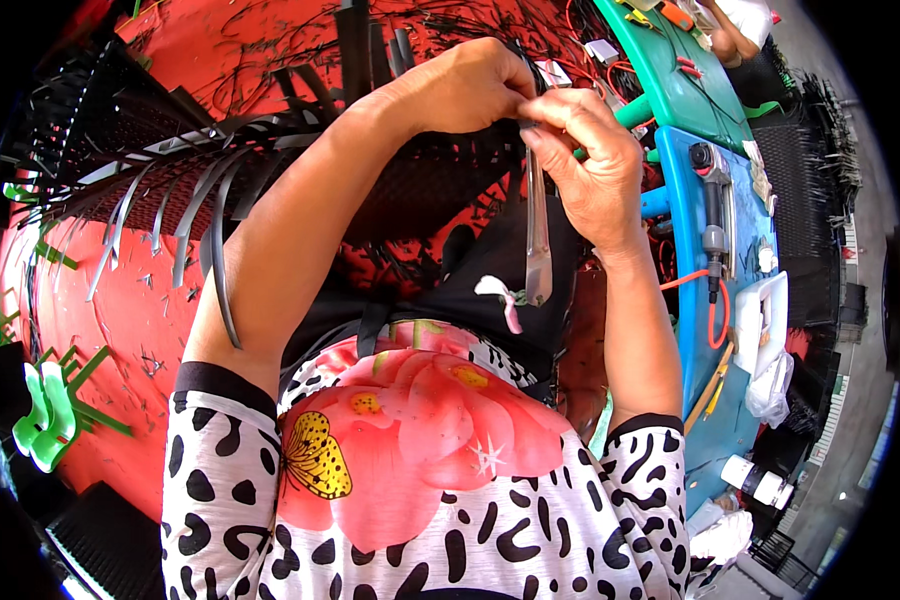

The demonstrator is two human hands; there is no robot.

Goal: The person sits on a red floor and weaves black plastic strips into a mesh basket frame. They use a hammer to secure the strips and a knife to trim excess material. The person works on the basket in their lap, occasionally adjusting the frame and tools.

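My left hand [475, 88] is bent over the edge of a dark woven piece [420, 190], its fingers closed and their tips hidden. Against it, my right hand [595, 150] pinches with thumb and forefinger. A long, flat, shiny greyish strip [538, 235] hangs from that pinch toward my lap; whether it is plastic or metal I cannot tell. Loose dark flat strips [210, 215] fan out from the woven piece, some of them behind and below my left forearm. What lies between the fingertips of my left hand is too small to make out.
To the right stand a blue plastic stool [682, 200] carrying a power tool [713, 205] with an orange hose, and a green stool [660, 75]. A white tray [760, 320] lies nearby. Dark scraps litter the red floor [100, 300]. Green chair-shaped pieces [50, 415] are at left.
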